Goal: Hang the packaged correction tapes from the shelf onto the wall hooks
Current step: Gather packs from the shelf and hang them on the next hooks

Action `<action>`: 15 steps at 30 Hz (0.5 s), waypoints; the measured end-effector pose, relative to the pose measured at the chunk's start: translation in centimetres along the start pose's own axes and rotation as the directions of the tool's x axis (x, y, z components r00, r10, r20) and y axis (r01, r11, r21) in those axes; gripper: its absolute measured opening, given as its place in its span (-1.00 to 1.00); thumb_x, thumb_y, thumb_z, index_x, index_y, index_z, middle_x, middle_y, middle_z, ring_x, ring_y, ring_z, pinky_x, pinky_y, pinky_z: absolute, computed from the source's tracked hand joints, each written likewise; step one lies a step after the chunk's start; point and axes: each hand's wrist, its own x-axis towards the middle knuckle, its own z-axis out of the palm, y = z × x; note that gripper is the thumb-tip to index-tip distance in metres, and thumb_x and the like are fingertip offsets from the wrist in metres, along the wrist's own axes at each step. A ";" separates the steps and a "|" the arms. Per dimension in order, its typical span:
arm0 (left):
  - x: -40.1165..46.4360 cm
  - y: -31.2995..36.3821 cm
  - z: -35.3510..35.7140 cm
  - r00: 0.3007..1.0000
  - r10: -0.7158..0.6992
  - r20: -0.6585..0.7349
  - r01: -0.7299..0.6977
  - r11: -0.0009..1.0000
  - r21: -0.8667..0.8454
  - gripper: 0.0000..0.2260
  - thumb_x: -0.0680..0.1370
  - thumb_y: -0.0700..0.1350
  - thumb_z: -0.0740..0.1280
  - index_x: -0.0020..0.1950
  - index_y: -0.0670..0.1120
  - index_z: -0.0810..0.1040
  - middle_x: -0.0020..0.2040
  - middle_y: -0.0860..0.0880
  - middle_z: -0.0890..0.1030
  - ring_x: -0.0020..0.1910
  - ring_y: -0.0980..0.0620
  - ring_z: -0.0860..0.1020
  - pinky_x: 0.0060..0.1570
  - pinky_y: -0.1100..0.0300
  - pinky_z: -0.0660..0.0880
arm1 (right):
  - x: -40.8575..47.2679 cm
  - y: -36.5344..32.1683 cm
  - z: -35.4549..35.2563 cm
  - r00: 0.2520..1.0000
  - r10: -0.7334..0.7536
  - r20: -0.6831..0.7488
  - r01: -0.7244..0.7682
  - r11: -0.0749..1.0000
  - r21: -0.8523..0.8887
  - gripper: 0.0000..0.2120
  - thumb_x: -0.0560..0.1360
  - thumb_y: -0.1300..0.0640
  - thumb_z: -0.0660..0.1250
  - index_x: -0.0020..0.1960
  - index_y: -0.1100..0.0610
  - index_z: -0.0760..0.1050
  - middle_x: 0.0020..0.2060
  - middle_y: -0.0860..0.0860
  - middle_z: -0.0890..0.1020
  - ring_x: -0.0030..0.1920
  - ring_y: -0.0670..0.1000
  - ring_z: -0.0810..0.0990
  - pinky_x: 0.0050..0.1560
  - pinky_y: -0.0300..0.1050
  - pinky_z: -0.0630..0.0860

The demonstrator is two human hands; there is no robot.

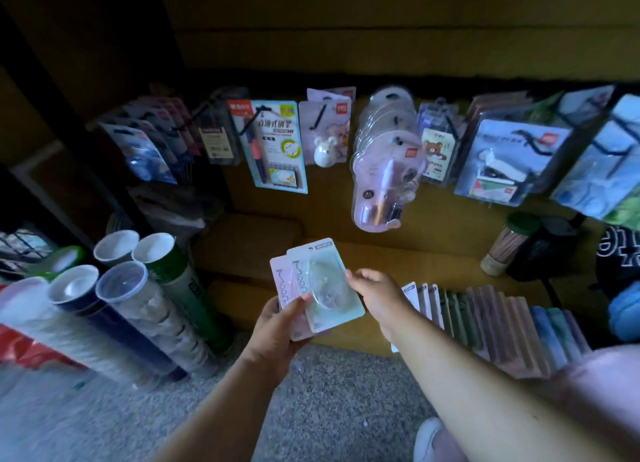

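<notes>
Two arms fwd, left hand gripping pkgd correction tapes, right hand pinching front pkg's edge

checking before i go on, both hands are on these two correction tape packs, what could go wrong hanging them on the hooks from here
1. The left hand holds the pink pack and the green pack fanned loosely, with the right hand only at the green pack's edge; one could slip to the floor.
2. The wall hooks already look crowded, so pushing a pack on might knock off hanging items such as the pen pack.
</notes>
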 end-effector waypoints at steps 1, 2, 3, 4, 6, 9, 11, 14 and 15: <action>-0.6 0.3 0.0 1.000 0.019 -0.003 -0.019 1.000 0.010 -0.54 0.44 -0.12 0.44 0.31 -0.19 0.48 0.17 -0.24 0.65 0.09 -0.26 0.64 -0.15 -0.04 0.63 | -0.7 -0.5 0.2 1.000 -0.005 0.020 0.005 1.000 -0.002 -0.68 0.56 -0.15 0.22 -0.13 0.08 0.54 -0.09 0.01 0.66 -0.01 0.04 0.60 -0.09 -0.09 0.42; -1.1 0.6 0.1 0.999 0.037 -0.001 -0.037 0.999 0.019 -0.53 0.44 -0.13 0.47 0.32 -0.18 0.48 0.17 -0.24 0.65 0.10 -0.27 0.64 -0.09 -0.10 0.64 | -1.4 -1.0 0.4 0.999 -0.018 0.050 0.018 1.000 -0.001 -0.63 0.55 -0.20 0.19 -0.05 0.09 0.56 -0.05 0.02 0.66 0.02 0.04 0.61 -0.06 -0.10 0.44; -1.7 0.9 0.1 0.998 0.055 0.005 -0.055 0.998 0.030 -0.51 0.43 -0.11 0.48 0.33 -0.17 0.48 0.18 -0.24 0.64 0.12 -0.28 0.62 0.02 -0.19 0.61 | -2.3 -1.6 0.7 0.996 -0.033 0.084 0.032 0.999 0.016 -0.59 0.54 -0.23 0.20 0.03 0.09 0.56 -0.04 0.02 0.66 0.02 0.03 0.62 -0.04 -0.13 0.45; -2.3 1.3 0.3 0.997 0.071 0.019 -0.071 0.997 0.035 -0.48 0.42 -0.08 0.47 0.34 -0.16 0.48 0.19 -0.25 0.64 0.15 -0.30 0.61 0.14 -0.29 0.54 | -3.1 -2.1 0.9 0.992 -0.051 0.115 0.045 0.998 0.054 -0.59 0.52 -0.22 0.23 0.07 0.10 0.56 -0.04 0.01 0.67 0.02 0.01 0.63 -0.06 -0.19 0.48; -3.4 2.1 0.5 0.994 0.108 0.031 -0.109 0.993 0.038 -0.48 0.40 -0.05 0.46 0.34 -0.14 0.49 0.19 -0.24 0.64 0.17 -0.31 0.60 0.25 -0.38 0.42 | -4.6 -3.1 1.2 0.984 -0.081 0.156 0.060 0.989 0.136 -0.67 0.47 -0.15 0.34 0.07 0.07 0.55 -0.07 -0.04 0.68 -0.01 -0.02 0.64 -0.11 -0.26 0.48; -5.2 3.8 1.3 0.983 0.181 0.035 -0.183 0.980 0.081 -0.42 0.36 0.01 0.52 0.33 -0.11 0.50 0.16 -0.21 0.66 0.16 -0.29 0.61 0.26 -0.37 0.41 | -6.2 -4.6 1.3 0.977 -0.146 0.159 0.110 0.970 0.215 -0.79 0.45 -0.06 0.41 -0.02 0.04 0.56 -0.13 -0.07 0.68 -0.07 -0.06 0.65 -0.16 -0.29 0.48; -6.3 5.2 2.1 0.970 0.237 0.061 -0.242 0.965 0.097 -0.37 0.33 0.02 0.54 0.35 -0.15 0.49 0.17 -0.22 0.66 0.16 -0.29 0.61 0.21 -0.34 0.47 | -6.8 -5.6 1.2 0.975 -0.180 0.129 0.145 0.959 0.242 -0.79 0.44 -0.04 0.42 -0.02 0.05 0.57 -0.12 -0.05 0.69 -0.06 -0.04 0.65 -0.11 -0.25 0.49; -7.6 7.4 3.3 0.947 0.297 0.121 -0.307 0.949 0.074 -0.47 0.42 -0.05 0.44 0.34 -0.22 0.49 0.18 -0.27 0.64 0.15 -0.31 0.61 0.10 -0.24 0.57 | -7.6 -7.3 0.9 0.966 -0.249 0.065 0.220 0.932 0.289 -0.81 0.44 0.00 0.43 -0.02 0.09 0.60 -0.11 -0.02 0.71 -0.06 0.00 0.66 -0.03 -0.18 0.52; -8.1 8.1 3.7 0.940 0.307 0.149 -0.319 0.946 0.061 -0.49 0.44 -0.06 0.41 0.35 -0.22 0.48 0.19 -0.28 0.63 0.16 -0.32 0.60 0.09 -0.23 0.58 | -8.0 -8.0 0.8 0.961 -0.272 0.046 0.245 0.919 0.307 -0.83 0.45 0.02 0.43 -0.03 0.09 0.61 -0.12 -0.02 0.72 -0.07 0.00 0.67 -0.04 -0.19 0.52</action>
